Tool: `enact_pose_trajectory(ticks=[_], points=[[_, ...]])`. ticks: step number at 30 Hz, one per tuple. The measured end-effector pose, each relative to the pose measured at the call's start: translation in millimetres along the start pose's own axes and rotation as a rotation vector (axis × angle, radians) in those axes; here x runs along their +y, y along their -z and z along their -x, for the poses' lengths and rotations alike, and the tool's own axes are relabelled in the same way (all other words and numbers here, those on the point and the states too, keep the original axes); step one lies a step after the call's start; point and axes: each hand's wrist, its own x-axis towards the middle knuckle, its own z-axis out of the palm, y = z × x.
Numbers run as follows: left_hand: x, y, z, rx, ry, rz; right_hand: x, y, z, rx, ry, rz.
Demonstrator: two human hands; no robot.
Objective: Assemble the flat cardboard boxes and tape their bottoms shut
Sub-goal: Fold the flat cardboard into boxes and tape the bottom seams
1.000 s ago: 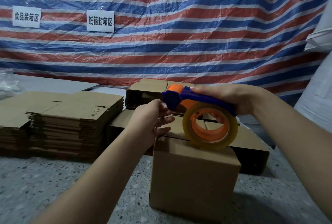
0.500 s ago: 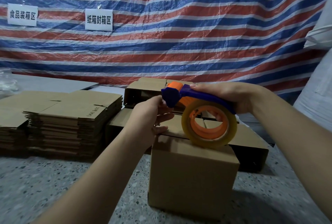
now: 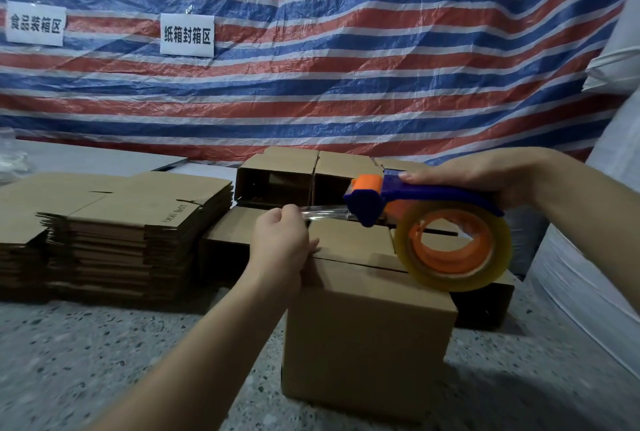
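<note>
An assembled cardboard box (image 3: 367,337) stands on the speckled floor in front of me, its folded flaps facing up with a seam across the top. My right hand (image 3: 485,178) grips the blue handle of a tape dispenser (image 3: 426,223) holding an orange-cored roll of clear tape, held just above the box's right edge. My left hand (image 3: 280,240) pinches the free end of the clear tape strip (image 3: 325,214), stretched between it and the dispenser's mouth, over the box's left edge.
Two stacks of flat cardboard blanks (image 3: 138,233) lie at the left. Several assembled boxes (image 3: 277,174) lie behind the box. A striped tarp (image 3: 311,67) with two paper signs hangs behind. White sacks (image 3: 595,275) stand at the right.
My left hand has pulled the tape end leftward out of the dispenser, so a clear strip now spans between the hands. The dispenser has shifted right.
</note>
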Motion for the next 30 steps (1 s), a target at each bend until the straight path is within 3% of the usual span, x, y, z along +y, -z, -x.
enact_pose_trajectory(ticks=[4, 7, 12, 30], points=[[-1, 1, -3, 0.048, 0.075, 0.22, -7, -7, -6, 0.022, -0.004, 0.059], [-1, 20, -2, -0.019, 0.075, 0.344, -24, -13, -12, 0.026, -0.033, 0.166], [-18, 58, -6, -0.069, -0.162, -0.076, -38, -18, -19, 0.015, -0.066, 0.242], [-67, 64, -6, -0.171, 0.062, -0.25, -59, -30, -37, -0.021, -0.12, 0.448]])
